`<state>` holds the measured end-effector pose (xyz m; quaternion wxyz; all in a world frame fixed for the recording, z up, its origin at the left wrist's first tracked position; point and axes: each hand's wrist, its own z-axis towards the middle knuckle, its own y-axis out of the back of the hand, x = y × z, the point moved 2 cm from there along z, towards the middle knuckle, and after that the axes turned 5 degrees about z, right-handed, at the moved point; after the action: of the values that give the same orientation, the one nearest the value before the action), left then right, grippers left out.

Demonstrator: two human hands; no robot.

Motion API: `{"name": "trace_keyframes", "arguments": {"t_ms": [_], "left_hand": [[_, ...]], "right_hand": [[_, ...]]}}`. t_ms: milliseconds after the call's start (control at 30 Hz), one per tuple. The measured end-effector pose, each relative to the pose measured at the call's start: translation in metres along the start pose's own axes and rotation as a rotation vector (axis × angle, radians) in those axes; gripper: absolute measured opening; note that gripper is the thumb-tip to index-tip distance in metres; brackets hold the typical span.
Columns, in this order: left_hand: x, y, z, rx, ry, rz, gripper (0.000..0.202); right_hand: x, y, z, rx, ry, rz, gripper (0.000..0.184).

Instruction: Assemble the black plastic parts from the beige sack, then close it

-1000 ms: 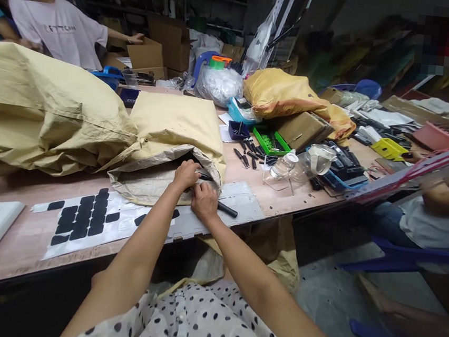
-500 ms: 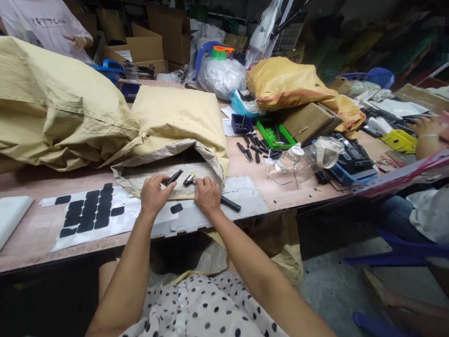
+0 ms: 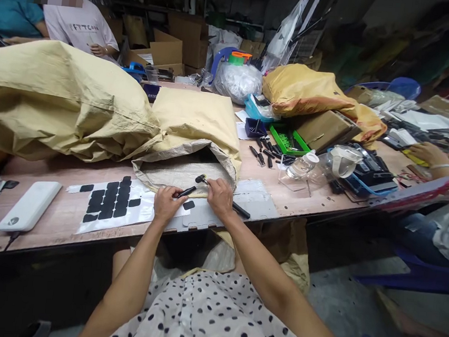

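My left hand (image 3: 166,202) is closed on a short black tube-like part (image 3: 186,192), its tip pointing right. In my right hand (image 3: 220,197) is a small hammer (image 3: 241,210); the head shows beyond my fingers towards the black part, and the dark handle sticks out on the other side. The hammer head and the part are close together but look apart. Both hands are in front of the open mouth of a cream sack (image 3: 184,172). A grey board (image 3: 259,198) lies beneath them, with one black rounded patch (image 3: 189,205) between my wrists.
Left of my hands, several black stickers (image 3: 110,200) sit on a white sheet, beside a white power bank (image 3: 29,206). A large cream sack (image 3: 68,100) fills the left. To the right are loose black parts (image 3: 257,155), a green tray (image 3: 274,132) and a clear jug (image 3: 302,165). Co-workers sit around.
The view has shifted, so the table appears further right. The hammer head has turned and now sits nearer the black part's tip, which lies lower and flatter in my left hand.
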<state>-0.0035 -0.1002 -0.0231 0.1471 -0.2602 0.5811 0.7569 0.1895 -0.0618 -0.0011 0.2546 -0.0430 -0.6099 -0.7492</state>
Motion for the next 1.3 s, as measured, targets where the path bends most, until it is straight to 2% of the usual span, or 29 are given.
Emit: {"name": "trace_keyframes", "arguments": {"t_ms": [100, 233, 433, 567, 667, 833, 1033, 1200, 1300], "left_hand": [[-0.001, -0.001, -0.001, 0.012, 0.0, 0.001, 0.009], [-0.002, 0.0, -0.001, 0.036, 0.005, 0.005, 0.01], [-0.002, 0.001, 0.0, 0.057, 0.02, -0.01, 0.008], [-0.002, 0.002, 0.001, 0.062, 0.035, -0.021, 0.004], [-0.004, 0.002, 0.001, 0.062, 0.04, -0.03, 0.003], [-0.006, 0.002, 0.001, 0.052, 0.054, -0.039, 0.006], [-0.007, 0.003, 0.001, 0.065, 0.055, -0.032, 0.006], [-0.01, 0.006, 0.0, 0.071, 0.053, -0.026, 0.01], [-0.012, 0.008, -0.001, 0.073, 0.068, -0.029, 0.013]], "right_hand": [[0.011, 0.003, -0.011, -0.031, 0.029, 0.097, 0.034], [0.025, 0.001, -0.02, -0.009, 0.073, 0.19, 0.033], [0.04, 0.004, -0.028, -0.036, 0.171, 0.172, 0.037], [0.044, 0.005, -0.031, 0.042, 0.174, 0.114, 0.034], [0.042, 0.009, -0.029, 0.043, 0.15, 0.096, 0.034], [0.037, 0.015, -0.025, -0.053, 0.124, 0.101, 0.037], [0.029, 0.004, -0.027, -0.004, 0.077, 0.129, 0.036], [0.011, 0.002, -0.006, -0.079, 0.029, 0.062, 0.038], [-0.003, 0.0, 0.008, -0.042, -0.018, -0.02, 0.035]]}}
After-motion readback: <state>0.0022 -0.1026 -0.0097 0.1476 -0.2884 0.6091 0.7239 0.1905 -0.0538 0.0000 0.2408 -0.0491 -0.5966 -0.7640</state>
